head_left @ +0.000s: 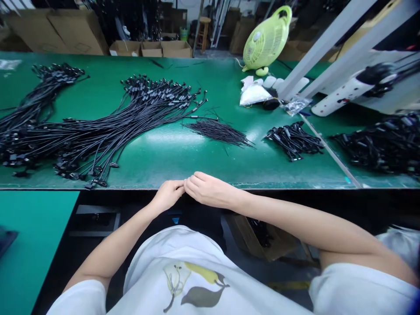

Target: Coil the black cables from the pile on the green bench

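Hands (205,189) touching at fingertips (181,186)

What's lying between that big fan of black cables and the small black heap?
The head view shows a bunch of thin black wires on the green bench, between the fanned black cables and the small heap of black connectors.

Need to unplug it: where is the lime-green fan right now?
In the head view, the lime-green fan stands at the far edge of the green workbench, right of centre, just behind a white plastic bag.
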`<action>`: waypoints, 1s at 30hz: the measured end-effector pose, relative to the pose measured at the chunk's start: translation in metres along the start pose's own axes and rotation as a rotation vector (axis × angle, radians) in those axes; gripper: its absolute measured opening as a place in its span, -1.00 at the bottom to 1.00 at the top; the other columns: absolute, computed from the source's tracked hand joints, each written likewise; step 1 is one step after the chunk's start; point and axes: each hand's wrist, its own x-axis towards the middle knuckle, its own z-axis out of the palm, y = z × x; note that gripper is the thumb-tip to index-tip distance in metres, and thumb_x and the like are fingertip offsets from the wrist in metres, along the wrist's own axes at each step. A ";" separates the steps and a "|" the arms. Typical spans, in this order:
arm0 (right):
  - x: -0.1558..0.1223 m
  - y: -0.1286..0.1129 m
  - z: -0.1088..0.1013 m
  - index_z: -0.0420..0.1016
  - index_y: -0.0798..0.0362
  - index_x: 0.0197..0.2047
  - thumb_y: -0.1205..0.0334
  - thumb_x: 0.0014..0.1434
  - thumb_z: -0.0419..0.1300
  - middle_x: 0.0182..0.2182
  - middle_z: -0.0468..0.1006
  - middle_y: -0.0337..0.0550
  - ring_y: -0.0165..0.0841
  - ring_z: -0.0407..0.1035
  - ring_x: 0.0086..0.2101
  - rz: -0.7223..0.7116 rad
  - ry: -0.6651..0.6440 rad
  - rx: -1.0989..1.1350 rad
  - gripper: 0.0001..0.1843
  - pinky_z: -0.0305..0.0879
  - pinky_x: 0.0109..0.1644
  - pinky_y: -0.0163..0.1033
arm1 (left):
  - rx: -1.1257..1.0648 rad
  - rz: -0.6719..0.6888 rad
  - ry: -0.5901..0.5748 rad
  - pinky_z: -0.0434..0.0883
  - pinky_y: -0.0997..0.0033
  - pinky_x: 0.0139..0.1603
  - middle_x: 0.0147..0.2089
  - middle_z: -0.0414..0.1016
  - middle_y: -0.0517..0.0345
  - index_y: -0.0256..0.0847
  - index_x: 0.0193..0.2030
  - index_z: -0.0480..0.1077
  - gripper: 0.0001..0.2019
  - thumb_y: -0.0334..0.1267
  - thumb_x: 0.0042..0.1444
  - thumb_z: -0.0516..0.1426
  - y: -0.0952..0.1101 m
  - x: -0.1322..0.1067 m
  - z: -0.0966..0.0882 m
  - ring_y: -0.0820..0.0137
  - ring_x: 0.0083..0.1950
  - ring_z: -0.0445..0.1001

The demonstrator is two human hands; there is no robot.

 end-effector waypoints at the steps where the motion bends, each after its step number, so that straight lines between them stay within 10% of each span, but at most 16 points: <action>1: 0.002 -0.001 -0.004 0.44 0.15 -0.32 0.48 0.29 -0.08 -0.43 0.34 -0.10 -0.31 0.20 -0.37 -0.064 -0.011 -0.082 -0.71 0.12 -0.29 -0.16 | -0.049 -0.021 -0.020 0.19 0.46 -0.37 -0.57 0.30 0.28 -0.23 -0.51 0.35 -0.76 -0.27 0.14 0.00 -0.001 -0.001 -0.001 0.44 -0.46 0.30; 8: 0.022 0.007 -0.005 0.36 0.08 -0.52 0.58 0.16 -0.11 -0.56 0.20 -0.15 -0.34 0.04 -0.52 -0.246 -0.067 -0.304 -0.64 -0.06 -0.42 -0.18 | -0.167 -0.058 0.033 0.24 0.43 -0.35 -0.55 0.35 0.26 -0.21 -0.51 0.34 -0.82 -0.31 0.05 0.01 0.000 0.001 -0.005 0.43 -0.46 0.30; 13: 0.039 0.018 0.014 0.37 0.12 -0.44 0.53 0.13 -0.06 -0.56 0.27 -0.13 -0.33 0.11 -0.54 0.165 -0.074 -0.162 -0.74 -0.14 -0.48 -0.18 | -0.321 0.030 0.350 0.29 0.29 0.09 -0.09 0.54 0.08 -0.19 -0.21 0.49 -0.76 -0.36 0.08 0.02 0.018 0.010 -0.003 0.27 -0.02 0.43; 19: 0.037 -0.005 0.034 0.40 0.09 -0.40 0.37 0.26 -0.05 -0.47 0.44 -0.14 -0.37 0.28 -0.44 0.749 0.285 0.292 -0.74 0.05 -0.39 -0.26 | -0.912 0.013 0.288 0.26 0.20 0.20 -0.03 0.54 0.04 -0.25 -0.12 0.52 -0.63 -0.41 -0.03 0.00 0.026 0.021 0.004 0.21 0.08 0.41; 24: 0.020 -0.008 0.040 0.34 0.06 -0.46 0.13 0.34 -0.06 -0.53 0.39 -0.25 -0.43 0.27 -0.49 0.923 0.436 1.083 -0.63 0.14 -0.40 -0.34 | -0.379 0.257 0.426 0.19 0.16 0.22 0.01 0.40 0.00 -0.15 -0.20 0.58 -0.70 -0.30 0.11 0.01 0.021 0.004 -0.006 0.20 0.12 0.27; 27: 0.011 0.002 0.031 0.31 0.06 -0.48 0.17 0.33 -0.03 -0.54 0.33 -0.26 -0.43 0.23 -0.49 0.936 0.444 0.889 -0.65 0.11 -0.38 -0.33 | -0.041 0.342 0.240 0.24 0.17 0.08 -0.22 0.34 0.05 -0.11 -0.24 0.60 -0.71 -0.22 0.16 0.02 0.018 -0.005 -0.005 0.27 -0.12 0.30; 30: 0.009 -0.002 0.019 0.34 0.05 -0.43 0.30 0.31 -0.06 -0.52 0.35 -0.22 -0.40 0.20 -0.47 0.814 0.491 0.475 -0.70 0.06 -0.35 -0.28 | -0.213 0.178 0.101 0.29 0.24 -0.03 -0.28 0.33 0.07 -0.16 -0.28 0.59 -0.63 -0.05 0.20 0.01 0.013 0.000 -0.002 0.31 -0.21 0.30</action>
